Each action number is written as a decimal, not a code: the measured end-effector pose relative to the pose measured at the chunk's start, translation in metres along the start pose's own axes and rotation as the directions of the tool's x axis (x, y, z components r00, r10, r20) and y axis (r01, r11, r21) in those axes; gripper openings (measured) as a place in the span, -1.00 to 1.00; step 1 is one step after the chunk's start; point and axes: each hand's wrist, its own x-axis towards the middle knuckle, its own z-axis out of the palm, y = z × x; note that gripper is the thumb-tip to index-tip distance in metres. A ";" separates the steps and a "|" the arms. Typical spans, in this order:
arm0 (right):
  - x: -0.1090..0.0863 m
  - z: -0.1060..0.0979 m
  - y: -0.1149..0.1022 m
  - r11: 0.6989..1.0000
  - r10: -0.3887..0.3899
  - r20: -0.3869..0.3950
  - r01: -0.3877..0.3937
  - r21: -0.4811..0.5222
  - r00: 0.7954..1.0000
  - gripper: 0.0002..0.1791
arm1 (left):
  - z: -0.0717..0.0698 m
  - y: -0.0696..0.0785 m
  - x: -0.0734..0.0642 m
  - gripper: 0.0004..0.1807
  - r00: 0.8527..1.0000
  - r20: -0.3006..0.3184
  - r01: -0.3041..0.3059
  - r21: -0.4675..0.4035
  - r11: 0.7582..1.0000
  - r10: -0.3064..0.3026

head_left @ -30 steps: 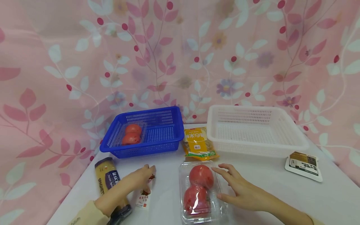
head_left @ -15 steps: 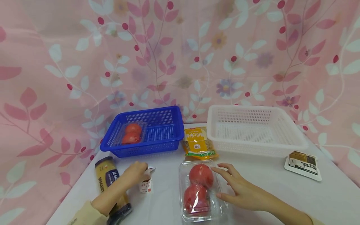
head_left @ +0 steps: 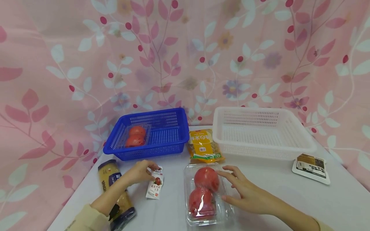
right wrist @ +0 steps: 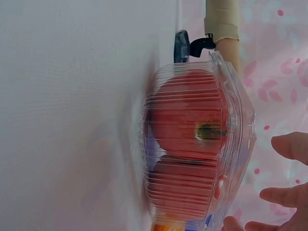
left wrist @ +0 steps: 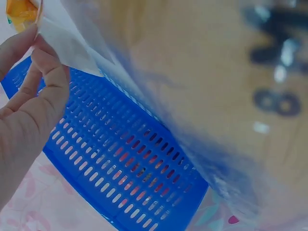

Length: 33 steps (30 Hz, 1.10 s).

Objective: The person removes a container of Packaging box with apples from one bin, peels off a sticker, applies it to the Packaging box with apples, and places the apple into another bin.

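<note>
Over the past second, my left hand [head_left: 139, 173] has brought the small white packet [head_left: 154, 190] farther from me and a little to the right, and the red picture [head_left: 157, 181] on its front, partly covered earlier, now shows clear of my grip.

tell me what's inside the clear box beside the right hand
Two red tomatoes sit inside the clear box. What lies right under them is covered and can't be seen.

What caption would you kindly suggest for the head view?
Left hand pinches a packet; right hand by boxed tomatoes; blue basket and white basket behind.
</note>
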 end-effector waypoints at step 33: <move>0.042 0.002 -0.035 0.910 -0.414 -0.344 0.375 -0.176 0.843 -0.68 | 0.022 0.145 -0.039 -0.57 0.850 -0.174 -0.523 -0.385 0.760 0.497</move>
